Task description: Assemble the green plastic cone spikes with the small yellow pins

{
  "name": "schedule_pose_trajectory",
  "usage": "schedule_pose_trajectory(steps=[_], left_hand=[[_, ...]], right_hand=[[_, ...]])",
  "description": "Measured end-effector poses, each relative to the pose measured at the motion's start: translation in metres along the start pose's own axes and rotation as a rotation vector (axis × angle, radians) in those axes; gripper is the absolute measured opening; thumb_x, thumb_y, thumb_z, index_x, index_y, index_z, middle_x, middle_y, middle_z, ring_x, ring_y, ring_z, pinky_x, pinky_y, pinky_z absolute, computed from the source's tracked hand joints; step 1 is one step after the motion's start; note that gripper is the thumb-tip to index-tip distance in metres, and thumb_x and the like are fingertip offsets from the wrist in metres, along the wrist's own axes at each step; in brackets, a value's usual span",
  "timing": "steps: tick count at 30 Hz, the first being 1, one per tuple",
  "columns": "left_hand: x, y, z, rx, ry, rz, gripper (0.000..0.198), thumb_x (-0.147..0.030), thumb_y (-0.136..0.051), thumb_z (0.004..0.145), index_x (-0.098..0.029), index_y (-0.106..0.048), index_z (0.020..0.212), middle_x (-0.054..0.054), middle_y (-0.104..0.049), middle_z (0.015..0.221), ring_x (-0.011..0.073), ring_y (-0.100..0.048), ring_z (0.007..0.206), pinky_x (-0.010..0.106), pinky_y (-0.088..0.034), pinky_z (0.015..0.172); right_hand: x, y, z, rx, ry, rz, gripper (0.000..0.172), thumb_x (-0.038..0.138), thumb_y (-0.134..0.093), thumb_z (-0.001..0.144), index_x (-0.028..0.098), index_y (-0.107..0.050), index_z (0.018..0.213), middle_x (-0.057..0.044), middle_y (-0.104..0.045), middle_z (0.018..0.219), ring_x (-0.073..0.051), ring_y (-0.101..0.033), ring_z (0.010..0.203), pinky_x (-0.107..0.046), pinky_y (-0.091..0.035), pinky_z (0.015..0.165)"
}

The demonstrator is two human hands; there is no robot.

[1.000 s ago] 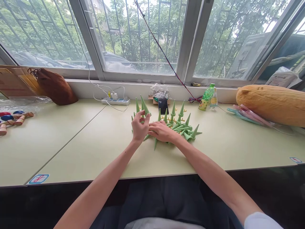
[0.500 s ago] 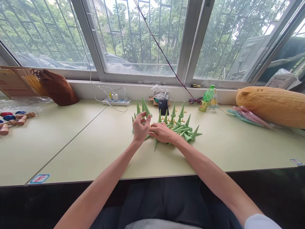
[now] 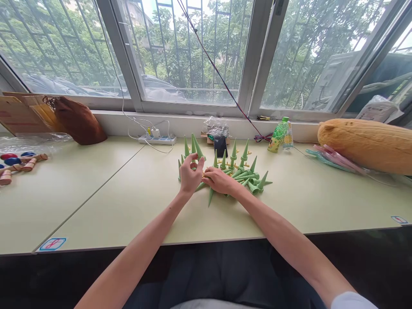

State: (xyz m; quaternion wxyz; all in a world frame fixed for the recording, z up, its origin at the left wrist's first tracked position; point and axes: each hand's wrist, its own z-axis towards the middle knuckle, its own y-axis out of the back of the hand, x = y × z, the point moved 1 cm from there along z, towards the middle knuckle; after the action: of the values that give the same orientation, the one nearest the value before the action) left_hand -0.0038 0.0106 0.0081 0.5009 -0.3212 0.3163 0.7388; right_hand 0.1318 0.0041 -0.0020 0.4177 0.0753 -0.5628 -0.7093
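A green plastic plant-watering spike (image 3: 198,147) points upward in my left hand (image 3: 190,174), pinched near its wide end between thumb and fingers. Close beside it, my right hand (image 3: 219,179) is closed, its fingertips at a small yellow piece (image 3: 204,174) that is mostly hidden. Several spikes with yellow side pieces stand upright behind my hands, one being an upright spike (image 3: 245,151). A heap of loose green spikes (image 3: 246,175) lies right of my right hand. One more spike (image 3: 210,197) lies in front of it, tip toward me.
At the back are a power strip (image 3: 157,139), a dark phone (image 3: 220,146) against a small box, and a green-capped bottle (image 3: 278,135). A tan plush toy (image 3: 367,143) lies right. Left are a brown bag (image 3: 77,122) and wooden toys (image 3: 28,163).
Both hands keep almost the same pose, with the spike still in my left hand. The view has tilted slightly, so the scene sits a little lower.
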Motion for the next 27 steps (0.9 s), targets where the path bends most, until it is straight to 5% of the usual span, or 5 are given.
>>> schedule_pose_trajectory(steps=[7, 13, 20, 27], left_hand=[[0.001, -0.001, 0.001, -0.001, 0.008, 0.005, 0.035, -0.049, -0.059, 0.084, -0.017, -0.063, 0.100, 0.009, -0.067, 0.096, 0.0121, -0.060, 0.061, 0.023, -0.045, 0.049], [0.002, 0.000, 0.000, 0.005, 0.014, 0.020, 0.033, -0.046, -0.060, 0.084, -0.017, -0.063, 0.100, 0.008, -0.067, 0.097, 0.0097, -0.056, 0.056, 0.023, -0.045, 0.049], [0.011, -0.004, 0.000, 0.137, 0.086, -0.040, 0.033, -0.046, -0.062, 0.081, -0.018, -0.063, 0.099, 0.008, -0.067, 0.092, 0.0099, -0.055, 0.051, 0.023, -0.044, 0.043], [0.009, -0.006, -0.002, 0.312, 0.232, -0.148, 0.025, -0.039, -0.063, 0.081, -0.018, -0.061, 0.094, 0.002, -0.061, 0.067, 0.0095, -0.049, 0.040, 0.022, -0.034, 0.033]], right_hand=[[-0.003, -0.002, -0.001, -0.073, -0.009, 0.066, 0.025, 0.024, -0.048, 0.096, 0.013, -0.066, 0.083, -0.011, -0.059, 0.101, -0.016, -0.057, 0.091, -0.031, -0.045, 0.087], [-0.009, 0.003, 0.001, -0.272, -0.025, 0.145, 0.025, 0.025, -0.046, 0.096, 0.015, -0.068, 0.089, -0.011, -0.065, 0.103, -0.018, -0.060, 0.096, -0.032, -0.046, 0.089], [-0.018, 0.019, -0.007, -0.541, -0.090, 0.225, 0.017, 0.025, -0.053, 0.091, 0.017, -0.068, 0.092, -0.009, -0.068, 0.098, -0.019, -0.063, 0.092, -0.033, -0.048, 0.086], [-0.015, 0.026, -0.013, -0.623, -0.069, 0.278, 0.015, 0.026, -0.053, 0.090, 0.019, -0.067, 0.089, -0.007, -0.068, 0.095, -0.019, -0.064, 0.089, -0.032, -0.051, 0.083]])
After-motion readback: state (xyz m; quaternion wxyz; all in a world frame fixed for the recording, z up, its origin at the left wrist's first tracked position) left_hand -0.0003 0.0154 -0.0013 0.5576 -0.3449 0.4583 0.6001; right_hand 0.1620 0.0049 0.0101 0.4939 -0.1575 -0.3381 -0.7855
